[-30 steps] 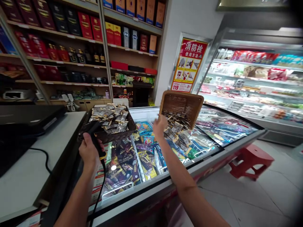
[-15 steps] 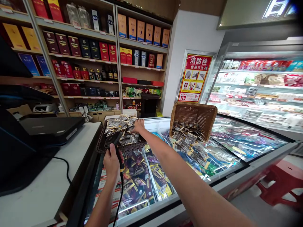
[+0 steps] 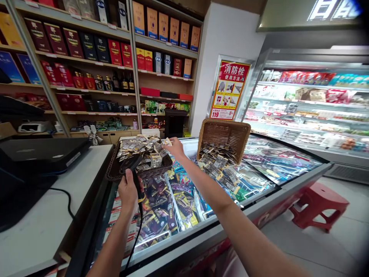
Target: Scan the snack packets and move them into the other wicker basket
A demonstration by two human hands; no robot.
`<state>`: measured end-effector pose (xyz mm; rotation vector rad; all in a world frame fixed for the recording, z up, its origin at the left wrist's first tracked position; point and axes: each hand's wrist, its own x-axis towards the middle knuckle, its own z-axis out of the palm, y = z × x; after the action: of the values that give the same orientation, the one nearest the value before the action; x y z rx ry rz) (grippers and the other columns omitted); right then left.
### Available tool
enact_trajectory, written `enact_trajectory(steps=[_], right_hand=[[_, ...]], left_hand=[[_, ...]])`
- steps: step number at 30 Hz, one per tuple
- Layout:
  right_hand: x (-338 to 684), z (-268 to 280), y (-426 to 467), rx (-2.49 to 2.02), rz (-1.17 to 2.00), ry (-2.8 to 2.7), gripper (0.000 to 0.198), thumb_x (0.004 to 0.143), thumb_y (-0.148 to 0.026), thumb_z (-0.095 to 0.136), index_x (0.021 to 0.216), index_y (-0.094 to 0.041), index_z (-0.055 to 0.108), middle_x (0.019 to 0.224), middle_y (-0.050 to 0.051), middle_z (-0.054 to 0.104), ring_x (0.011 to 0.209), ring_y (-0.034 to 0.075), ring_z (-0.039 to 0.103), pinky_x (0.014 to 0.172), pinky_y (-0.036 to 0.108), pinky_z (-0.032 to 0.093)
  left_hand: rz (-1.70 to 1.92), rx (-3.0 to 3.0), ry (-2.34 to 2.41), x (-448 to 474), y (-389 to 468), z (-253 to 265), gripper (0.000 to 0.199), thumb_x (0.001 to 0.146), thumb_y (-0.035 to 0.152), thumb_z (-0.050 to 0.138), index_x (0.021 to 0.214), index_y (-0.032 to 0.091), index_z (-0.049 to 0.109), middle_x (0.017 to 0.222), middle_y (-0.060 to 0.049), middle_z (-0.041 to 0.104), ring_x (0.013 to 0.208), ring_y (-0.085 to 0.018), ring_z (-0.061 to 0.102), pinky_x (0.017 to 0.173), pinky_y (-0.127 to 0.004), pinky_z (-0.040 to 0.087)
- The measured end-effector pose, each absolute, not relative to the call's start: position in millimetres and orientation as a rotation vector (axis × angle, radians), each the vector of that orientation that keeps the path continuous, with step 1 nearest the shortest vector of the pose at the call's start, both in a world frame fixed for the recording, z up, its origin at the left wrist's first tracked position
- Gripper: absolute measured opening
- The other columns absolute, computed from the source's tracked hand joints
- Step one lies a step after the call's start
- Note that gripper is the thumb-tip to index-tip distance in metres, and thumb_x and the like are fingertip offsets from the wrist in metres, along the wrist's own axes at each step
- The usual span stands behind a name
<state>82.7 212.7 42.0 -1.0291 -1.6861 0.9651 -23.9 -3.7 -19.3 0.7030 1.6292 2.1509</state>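
My left hand [image 3: 128,192] is wrapped around the handle of a black barcode scanner [image 3: 131,163], whose cable hangs down over the freezer. The scanner head is over the near side of a dark woven basket [image 3: 111,169]. Small clear snack packets [image 3: 138,146] are heaped in that basket. At the basket's right edge, my right hand [image 3: 177,148] pinches a small snack packet [image 3: 167,142] between its fingertips. Further right, a tan wicker basket [image 3: 225,132] is tipped on its side, with similar packets [image 3: 220,165] spilling from it onto the freezer glass.
A glass-topped chest freezer [image 3: 201,227] stretches below both baskets. On the left is a white counter [image 3: 43,211] with black equipment [image 3: 43,152]. A red stool [image 3: 319,204] stands on the floor at right. Shelves of boxed goods [image 3: 95,46] line the back.
The view has shifted to the right. My right hand has lifted from the heap to the basket's right edge, now with a packet in its fingers. My left hand still holds the scanner.
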Motion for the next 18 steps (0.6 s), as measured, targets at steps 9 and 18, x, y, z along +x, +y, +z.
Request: enact_trajectory(steps=[9, 18], right_hand=[[198.9, -7.4, 196.4, -0.731, 1.617, -0.97, 0.039, 0.059, -0.034, 0.099, 0.086, -0.02, 0.074, 0.073, -0.004, 0.068, 0.062, 0.009, 0.055, 0.056, 0.021, 0.049], [200.9, -38.0, 207.6, -0.859, 1.512, -0.786, 0.038, 0.064, -0.04, 0.093, 0.083, -0.022, 0.066, 0.07, -0.003, 0.068, 0.062, 0.014, 0.061, 0.052, 0.024, 0.042]], left_hand=[[1.867, 0.903, 1.435, 1.5, -0.6, -21.7, 0.074, 0.076, 0.093, 0.064, 0.091, 0.021, 0.058, 0.062, 0.0, 0.064, 0.047, -0.019, 0.062, 0.035, -0.027, 0.041], [1.469, 1.185, 1.465, 10.4, -4.8, -20.5, 0.067, 0.072, 0.089, 0.069, 0.079, 0.023, 0.061, 0.046, 0.001, 0.054, 0.036, -0.017, 0.047, 0.037, -0.029, 0.036]])
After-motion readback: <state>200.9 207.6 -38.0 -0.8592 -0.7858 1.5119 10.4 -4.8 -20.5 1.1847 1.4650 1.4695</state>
